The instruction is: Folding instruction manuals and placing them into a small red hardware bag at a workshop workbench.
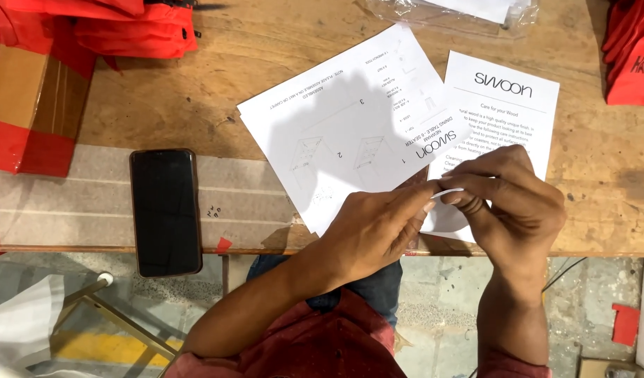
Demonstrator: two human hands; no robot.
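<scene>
My left hand (378, 227) and my right hand (507, 199) meet over the front edge of a wooden table (196, 105). Between their fingertips they pinch a small white strip or sticker (448, 194); what it is exactly I cannot tell. Under the hands lie two white printed paper sheets: a larger assembly sheet with furniture drawings (336, 119) and a smaller care card (504, 98), which it partly overlaps.
A black phone (165, 210) lies screen up at the table's front left. A cardboard box with red tape (28, 91) and red cloth (136, 31) sit far left. More red cloth (633, 49) is at the far right. A clear plastic bag (451, 14) lies at the top.
</scene>
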